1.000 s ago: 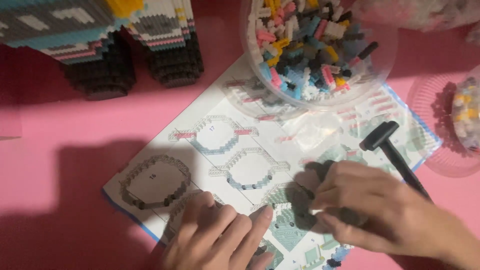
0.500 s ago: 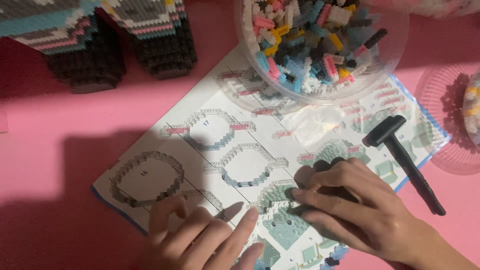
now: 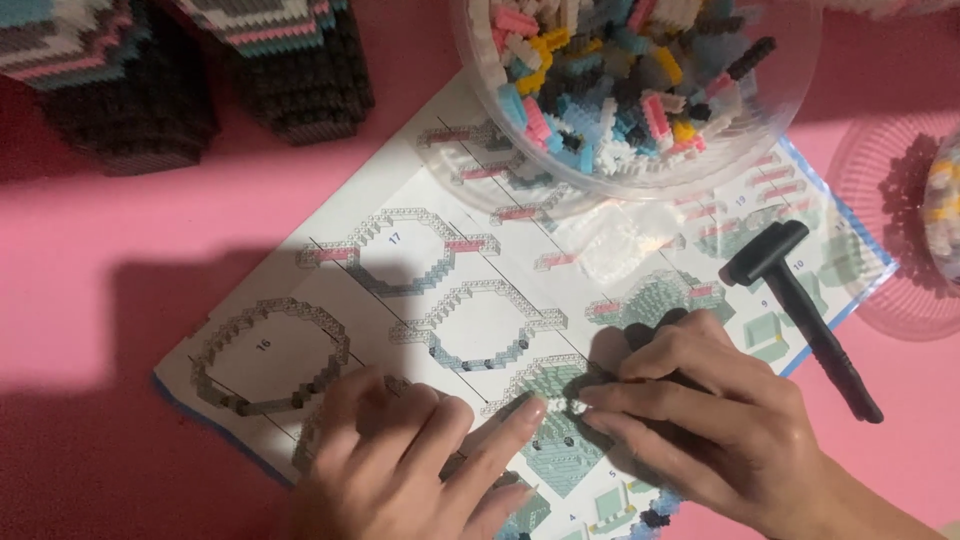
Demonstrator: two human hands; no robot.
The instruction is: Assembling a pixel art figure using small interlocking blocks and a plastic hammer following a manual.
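Observation:
My left hand point(image 3: 415, 460) lies flat on the instruction sheet point(image 3: 480, 300), its forefinger stretched toward a tiny pale brick piece point(image 3: 572, 404). My right hand point(image 3: 700, 420) meets it from the right, fingertips pinching at that small piece over a printed teal diagram. Dark small bricks show under the right palm. Whether the piece is lifted or resting on the sheet I cannot tell.
A clear round tub point(image 3: 640, 90) of mixed tiny bricks stands at the top. A small black hammer point(image 3: 800, 310) lies right of the hands. Two dark brick-built legs point(image 3: 200, 70) rise at top left. Another clear container point(image 3: 910, 240) sits at the right edge on the pink surface.
Both hands have drawn together over the teal diagram, with the left forefinger now reaching the right fingertips. The view has shifted slightly, moving the sheet and tub upward.

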